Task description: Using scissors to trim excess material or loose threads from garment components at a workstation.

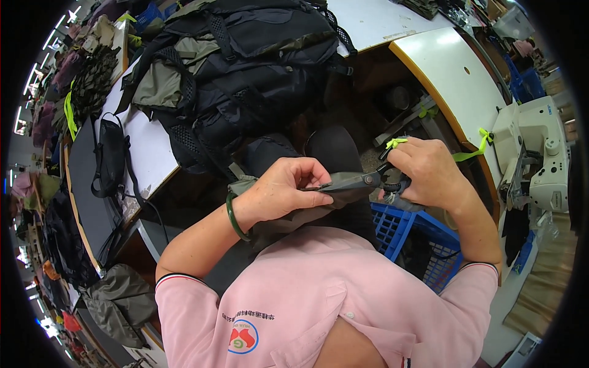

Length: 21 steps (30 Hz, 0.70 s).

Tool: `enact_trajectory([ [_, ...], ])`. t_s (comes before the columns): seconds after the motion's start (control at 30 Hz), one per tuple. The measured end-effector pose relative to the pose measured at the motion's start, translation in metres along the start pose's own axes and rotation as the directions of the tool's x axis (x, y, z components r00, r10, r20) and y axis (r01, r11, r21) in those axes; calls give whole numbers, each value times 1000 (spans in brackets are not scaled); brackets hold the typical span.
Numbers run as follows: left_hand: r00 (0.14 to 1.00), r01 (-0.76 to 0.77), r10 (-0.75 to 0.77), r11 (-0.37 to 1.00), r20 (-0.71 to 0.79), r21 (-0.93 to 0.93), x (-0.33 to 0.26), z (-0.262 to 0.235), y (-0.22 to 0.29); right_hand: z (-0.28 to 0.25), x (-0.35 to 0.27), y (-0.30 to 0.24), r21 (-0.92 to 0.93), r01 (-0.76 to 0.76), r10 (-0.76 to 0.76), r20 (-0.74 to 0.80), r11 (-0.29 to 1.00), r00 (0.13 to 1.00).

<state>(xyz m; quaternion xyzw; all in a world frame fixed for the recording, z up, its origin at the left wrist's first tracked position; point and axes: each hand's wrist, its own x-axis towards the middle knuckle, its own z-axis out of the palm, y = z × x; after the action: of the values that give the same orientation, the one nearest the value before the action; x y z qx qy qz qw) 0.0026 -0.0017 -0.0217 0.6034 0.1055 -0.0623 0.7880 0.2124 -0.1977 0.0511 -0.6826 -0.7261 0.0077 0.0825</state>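
Note:
My right hand is closed round the handles of a pair of scissors, whose dark handles carry a yellow-green tie. Their blades point left over my lap. Close to the blade tips, my left hand pinches with thumb and fingers the edge of an olive-grey fabric piece. The pinched edge is small and partly hidden by the fingers. The fabric spreads below the hand across my lap. A green bangle circles my left wrist.
A large black and olive backpack lies on the white table ahead. At the right stand a curved white tabletop and a white sewing machine. A blue plastic crate sits low beside my lap. Fabric piles line the left.

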Motion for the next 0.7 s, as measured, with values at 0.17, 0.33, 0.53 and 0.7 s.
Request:
enact_trajectory([
  [0.17,1000,2,-1,998,-10,62,-1,2,2,4,-4,3,-15,-9,9,-14,1000,1000],
  [0.33,1000,-12,13,999,-20,43,1,0,-1,-2,1,-2,174,-106,122,-83,979,989],
  [0.53,994,-111,108,978,27,176,8,11,12,21,24,-26,610,-129,114,64,782,991],
  [0.7,955,-266,274,631,112,729,-8,-43,14,23,13,-13,739,-281,262,145,613,954],
])
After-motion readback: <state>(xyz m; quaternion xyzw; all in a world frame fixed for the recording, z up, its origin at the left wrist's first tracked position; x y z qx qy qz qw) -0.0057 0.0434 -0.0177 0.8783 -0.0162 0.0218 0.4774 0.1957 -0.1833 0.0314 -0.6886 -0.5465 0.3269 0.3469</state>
